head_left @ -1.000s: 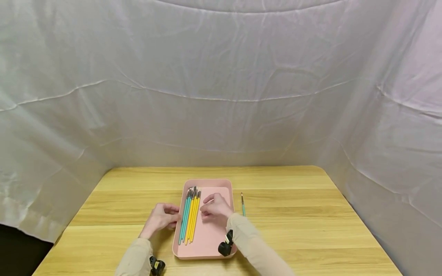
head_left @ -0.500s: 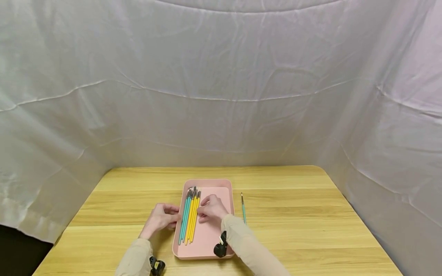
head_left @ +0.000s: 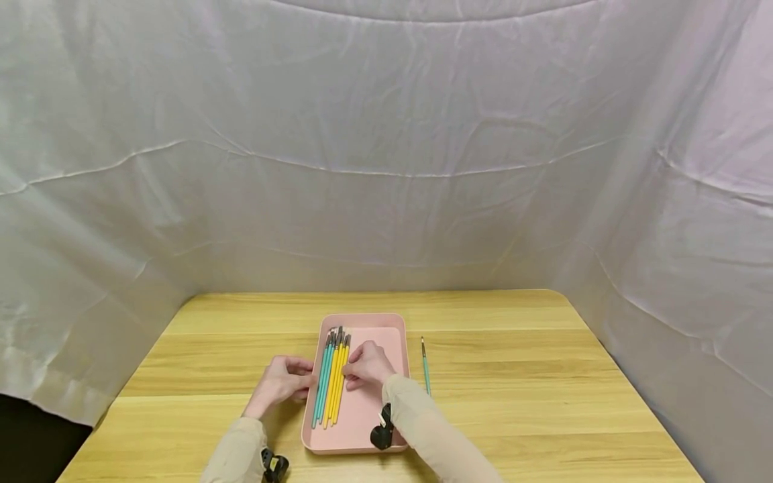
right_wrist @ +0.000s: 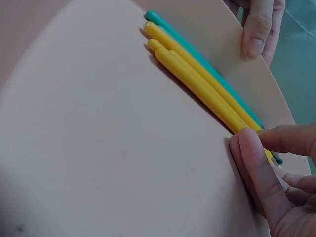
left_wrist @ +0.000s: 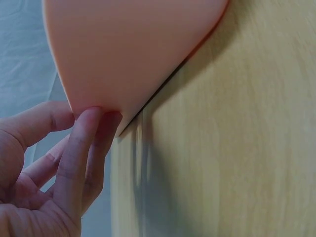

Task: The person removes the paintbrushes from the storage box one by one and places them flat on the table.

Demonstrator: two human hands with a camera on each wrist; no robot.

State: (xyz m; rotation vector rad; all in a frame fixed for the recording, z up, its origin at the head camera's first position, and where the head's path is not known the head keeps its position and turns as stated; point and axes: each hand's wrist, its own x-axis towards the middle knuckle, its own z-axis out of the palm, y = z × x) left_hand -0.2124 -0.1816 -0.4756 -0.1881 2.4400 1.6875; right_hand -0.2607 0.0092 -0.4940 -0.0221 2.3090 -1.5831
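Note:
Teal paintbrushes (head_left: 323, 386) and yellow paintbrushes (head_left: 335, 389) lie side by side, bristles to the far end, along the left of a pink tray (head_left: 371, 433). My right hand (head_left: 370, 363) reaches into the tray; its thumb and forefinger pinch the outermost yellow paintbrush (right_wrist: 190, 86) partway along the handle. The brush still lies flat beside the others. With my left hand (head_left: 280, 382) I hold the tray's left wall. Its thumb (right_wrist: 256, 42) shows on the inside in the right wrist view, and fingertips (left_wrist: 89, 118) touch the outer face in the left wrist view.
One teal paintbrush (head_left: 425, 369) lies on the wooden table (head_left: 519, 402) to the right of the tray, its near end hidden by the right sleeve. Grey cloth (head_left: 386, 221) hangs behind the table and at both sides.
My right hand has moved left across the tray to the yellow paintbrushes, and its thumb and forefinger have closed on the outermost one. The left hand and the tray have not moved.

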